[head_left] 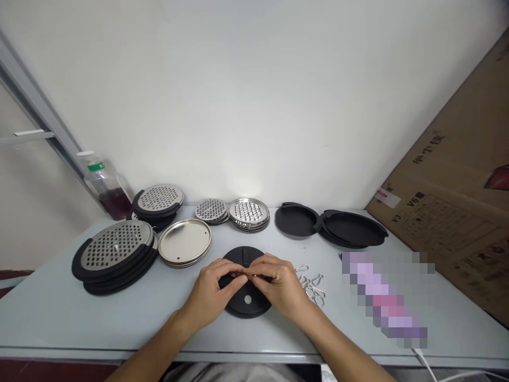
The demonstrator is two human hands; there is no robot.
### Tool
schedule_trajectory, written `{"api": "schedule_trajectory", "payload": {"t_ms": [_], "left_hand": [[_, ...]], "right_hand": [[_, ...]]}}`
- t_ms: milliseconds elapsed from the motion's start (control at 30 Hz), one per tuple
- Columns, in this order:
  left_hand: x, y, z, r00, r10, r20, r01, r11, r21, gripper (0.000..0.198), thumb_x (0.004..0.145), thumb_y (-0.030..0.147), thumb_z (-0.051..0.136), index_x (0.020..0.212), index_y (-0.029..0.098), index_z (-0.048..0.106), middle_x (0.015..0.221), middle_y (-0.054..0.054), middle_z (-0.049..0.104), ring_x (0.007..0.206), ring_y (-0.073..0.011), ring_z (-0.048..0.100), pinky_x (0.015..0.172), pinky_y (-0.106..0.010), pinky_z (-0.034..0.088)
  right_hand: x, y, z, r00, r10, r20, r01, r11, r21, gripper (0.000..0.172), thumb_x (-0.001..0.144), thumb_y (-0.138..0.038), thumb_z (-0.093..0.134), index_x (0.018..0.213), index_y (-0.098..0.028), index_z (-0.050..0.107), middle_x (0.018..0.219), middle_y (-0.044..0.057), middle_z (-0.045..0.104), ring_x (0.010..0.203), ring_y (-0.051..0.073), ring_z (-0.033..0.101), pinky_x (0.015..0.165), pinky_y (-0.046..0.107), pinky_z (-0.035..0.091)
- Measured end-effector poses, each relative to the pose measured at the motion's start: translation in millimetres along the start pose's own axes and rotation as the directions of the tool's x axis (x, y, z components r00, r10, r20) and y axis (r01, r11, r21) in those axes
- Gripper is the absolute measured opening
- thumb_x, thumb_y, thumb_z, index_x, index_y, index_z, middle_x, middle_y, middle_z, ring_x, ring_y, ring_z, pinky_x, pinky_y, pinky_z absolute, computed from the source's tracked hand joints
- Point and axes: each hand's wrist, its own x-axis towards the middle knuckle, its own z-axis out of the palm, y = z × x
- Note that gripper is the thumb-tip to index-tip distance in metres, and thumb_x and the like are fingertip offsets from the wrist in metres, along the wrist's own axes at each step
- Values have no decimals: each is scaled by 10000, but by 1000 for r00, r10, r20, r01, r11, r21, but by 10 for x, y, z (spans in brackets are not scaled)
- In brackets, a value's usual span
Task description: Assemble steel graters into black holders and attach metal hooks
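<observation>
At table [135, 323] front, ctr.: blk. round disc [247, 310], lying flat.
L. hand [217, 289] & R. hand [280, 284] above it: fingertips pinched narrow; can't tell item held. Wire clips [313, 289] near R. hand.

A bottle [104, 183] of dark red liquid [115, 202], with a white cap [86, 154] and green label [96, 167], stands at the left against the wall [254, 95], near a grey frame [37, 87]. A printed carton [457, 175] stands at the right; before it lies a pixelated object [384, 300], a white cable [424, 365] at its near end.
</observation>
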Motion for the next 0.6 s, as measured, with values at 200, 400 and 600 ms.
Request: {"api": "schedule_trajectory", "payload": {"t_ms": [200,400,600], "left_hand": [[124,118,-78,995,-64,76,70,995,-70,134,912,284,626,909,233,750,862,-7,754,827,-181,700,768,-288,554],[219,149,-82,981,-106,160,131,979,-155,187,918,322,606,919,210,756,911,-24,766,876,-201,700,818,-298,533],[162,82,-37,971,-177,161,207,960,-190,148,870,285,663,951,194,747,889,-24,738,865,-194,670,821,-277,506]], "right_hand": [[-12,18,8,999,-13,-32,13,1000,-1,378,779,14,597,889,-285,802,829,14,742,784,163,689,724,267,551],[-10,46,1,993,26,-115,-23,999,28,311,779,-2,635,861,-251,803,823,33,745,771,170,698,709,266,550],[-13,93,40,993,43,-112,-39,998,39,314,769,8,649,866,-245,807,806,35,745,733,167,701,685,255,541]]}}
